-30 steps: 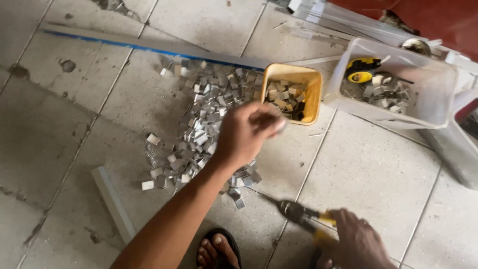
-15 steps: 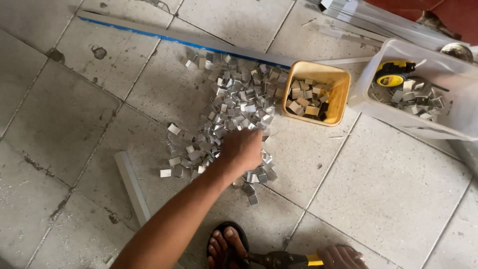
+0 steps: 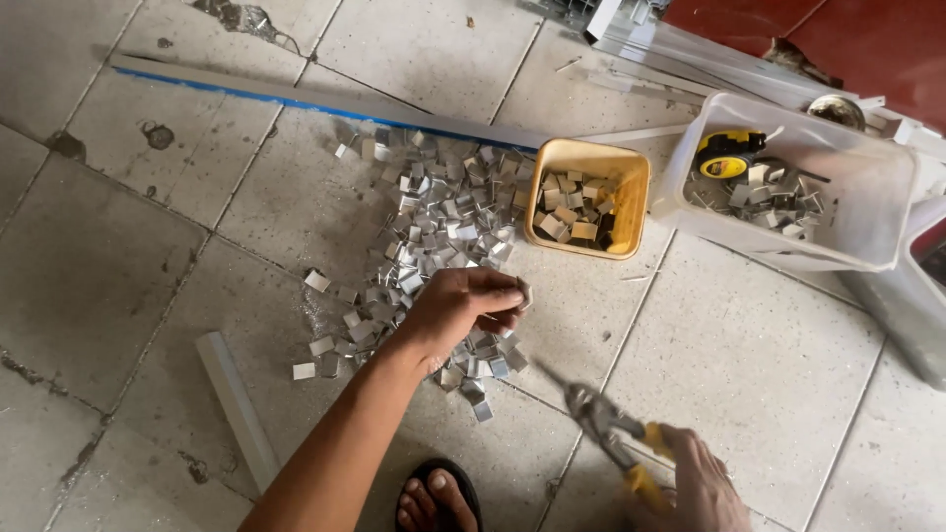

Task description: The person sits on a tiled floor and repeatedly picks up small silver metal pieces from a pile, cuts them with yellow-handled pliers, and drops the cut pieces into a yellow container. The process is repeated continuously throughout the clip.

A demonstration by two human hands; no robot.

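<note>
My left hand (image 3: 461, 305) hovers over the near end of a pile of small shiny metal clips (image 3: 424, 232) spread on the tiled floor. Its fingers pinch one small metal clip (image 3: 523, 294) at their tips. My right hand (image 3: 695, 483) at the bottom edge grips yellow-handled pliers (image 3: 606, 426), whose jaws point up-left toward the pile. A yellow square tub (image 3: 631, 202) holding several clips stands just right of the pile.
A clear plastic tub (image 3: 867, 212) with clips and a yellow tape measure (image 3: 726, 153) sits at the right. Long metal strips (image 3: 296, 96) lie along the far side, a short grey bar (image 3: 235, 399) at the lower left. My sandalled foot (image 3: 439, 502) is at the bottom.
My left hand came back from the yellow tub to the pile and pinched up a clip. My right hand with the pliers rose into view at the bottom right.
</note>
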